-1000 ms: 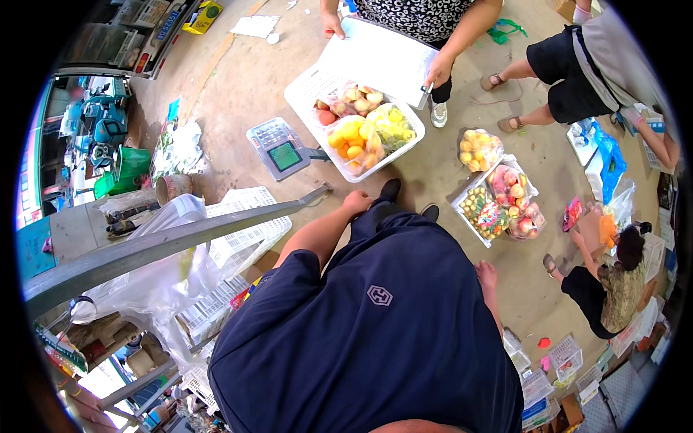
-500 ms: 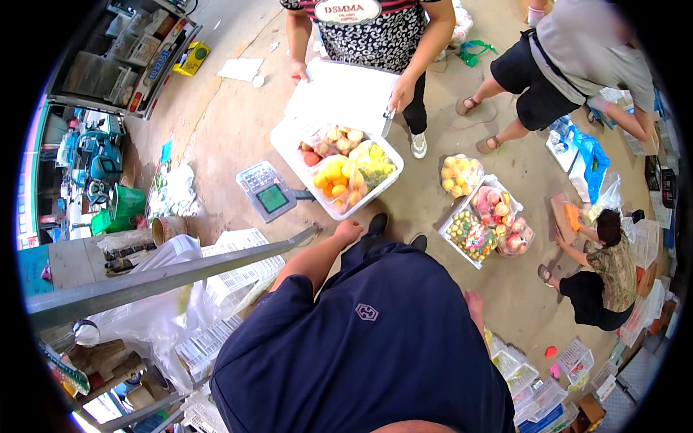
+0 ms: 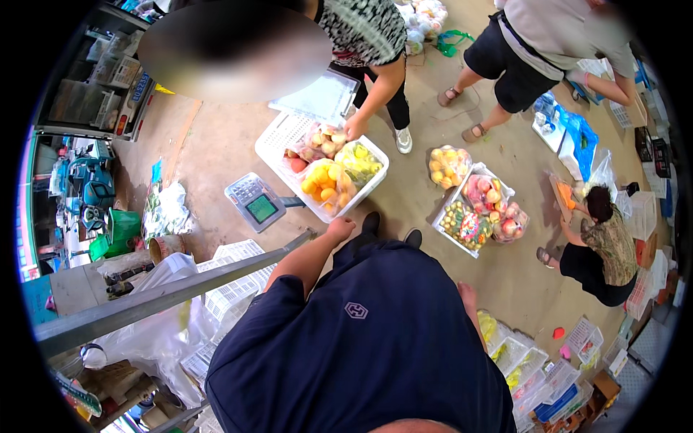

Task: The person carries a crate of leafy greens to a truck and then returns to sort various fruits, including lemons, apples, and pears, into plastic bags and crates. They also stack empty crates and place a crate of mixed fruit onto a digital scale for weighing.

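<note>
My left hand (image 3: 339, 229) reaches forward with its fingers curled and nothing in it, just short of the front edge of a white plastic crate (image 3: 278, 137) on the floor. The crate holds clear bags of orange fruit (image 3: 322, 189), green-yellow fruit (image 3: 359, 162) and peaches (image 3: 323, 140). Another person in a patterned top leans over the crate from the far side, with a hand (image 3: 355, 128) on the bags. My right hand (image 3: 468, 294) hangs by my side against my dark blue shirt and is partly hidden.
A grey scale display (image 3: 253, 202) lies left of the crate. A second crate of bagged fruit (image 3: 478, 211) and a loose bag (image 3: 447, 166) sit to the right. One person crouches at right (image 3: 603, 245); another stands at the back (image 3: 534, 50). A metal bar (image 3: 166, 292) crosses on the left.
The view has shifted nearer the crate. The person in the patterned top has bent lower and put a hand on the bags. My left hand stays at the crate's front edge.
</note>
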Demonstrator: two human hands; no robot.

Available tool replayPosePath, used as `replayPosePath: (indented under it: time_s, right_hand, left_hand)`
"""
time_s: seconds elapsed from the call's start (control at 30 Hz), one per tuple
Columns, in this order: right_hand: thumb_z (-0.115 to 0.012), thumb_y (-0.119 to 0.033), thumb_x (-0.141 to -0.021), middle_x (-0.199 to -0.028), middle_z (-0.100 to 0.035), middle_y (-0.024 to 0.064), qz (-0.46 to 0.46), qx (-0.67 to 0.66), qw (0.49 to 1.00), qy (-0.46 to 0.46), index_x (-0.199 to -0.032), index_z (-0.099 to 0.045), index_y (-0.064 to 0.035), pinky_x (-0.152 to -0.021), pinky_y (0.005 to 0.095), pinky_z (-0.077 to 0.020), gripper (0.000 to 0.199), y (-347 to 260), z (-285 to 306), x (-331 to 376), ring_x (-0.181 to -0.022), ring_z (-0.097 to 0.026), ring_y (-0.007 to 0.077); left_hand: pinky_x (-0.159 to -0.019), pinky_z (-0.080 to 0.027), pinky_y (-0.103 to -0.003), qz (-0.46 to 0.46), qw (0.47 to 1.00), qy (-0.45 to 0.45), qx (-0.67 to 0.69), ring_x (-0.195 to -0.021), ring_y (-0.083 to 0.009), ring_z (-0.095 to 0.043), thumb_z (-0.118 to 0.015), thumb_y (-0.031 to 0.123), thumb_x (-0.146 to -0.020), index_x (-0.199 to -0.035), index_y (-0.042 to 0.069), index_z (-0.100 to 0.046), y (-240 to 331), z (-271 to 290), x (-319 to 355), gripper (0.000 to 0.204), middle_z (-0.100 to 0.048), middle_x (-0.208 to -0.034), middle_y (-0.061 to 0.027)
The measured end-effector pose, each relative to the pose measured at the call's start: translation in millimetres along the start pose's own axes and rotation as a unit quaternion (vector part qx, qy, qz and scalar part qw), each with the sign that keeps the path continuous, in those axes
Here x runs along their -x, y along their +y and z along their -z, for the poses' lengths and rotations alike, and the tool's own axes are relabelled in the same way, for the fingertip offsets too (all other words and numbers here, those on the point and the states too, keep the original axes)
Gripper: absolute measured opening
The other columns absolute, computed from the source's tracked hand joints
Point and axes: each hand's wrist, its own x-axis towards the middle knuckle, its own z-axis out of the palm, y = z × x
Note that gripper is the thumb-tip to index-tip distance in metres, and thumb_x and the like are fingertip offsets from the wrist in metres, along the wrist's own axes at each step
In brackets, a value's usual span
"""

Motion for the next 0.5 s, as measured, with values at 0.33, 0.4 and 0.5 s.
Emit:
replayPosePath:
  time_s: [0.33,0.4,0.5]
  right_hand:
    - [-0.06,-0.022,-0.086,-0.078,-0.063,0.0076,-0.031,0.051,0.998,-0.019,-0.089,-0.062,-0.0017,-0.062,0.029,-0.0483,0.02,-20,1,5,-0.068,-0.059,0.0166]
    - [-0.06,-0.021,-0.087,-0.078,-0.063,0.0079,-0.041,0.017,0.999,-0.01,-0.089,-0.062,-0.0016,-0.063,0.029,-0.0487,0.02,-9,0,-4,-0.068,-0.06,0.017]
    - [-0.06,-0.023,-0.086,-0.07,-0.06,0.0029,-0.025,-0.02,0.999,0.013,-0.082,-0.063,-0.0018,-0.057,0.0286,-0.0438,0.022,-14,-5,-3,-0.061,-0.054,0.0128]
  left_hand:
    - [-0.089,-0.047,-0.037,-0.017,1.0,0.006,-0.023,-0.1,-0.031,-0.062,-0.061,0.028,-0.075,-0.103,0.005,-0.068,-8,-3,3,0.036,-0.065,-0.104,-0.0188]
    - [-0.089,-0.047,-0.037,-0.007,1.0,0.007,-0.017,-0.099,-0.0312,-0.062,-0.061,0.028,-0.075,-0.101,0.005,-0.068,-11,-3,5,0.036,-0.065,-0.103,-0.0189]
    - [-0.089,-0.047,-0.037,-0.002,1.0,0.012,-0.011,-0.097,-0.0313,-0.063,-0.06,0.029,-0.076,-0.099,0.005,-0.069,-15,-5,6,0.034,-0.066,-0.102,-0.0187]
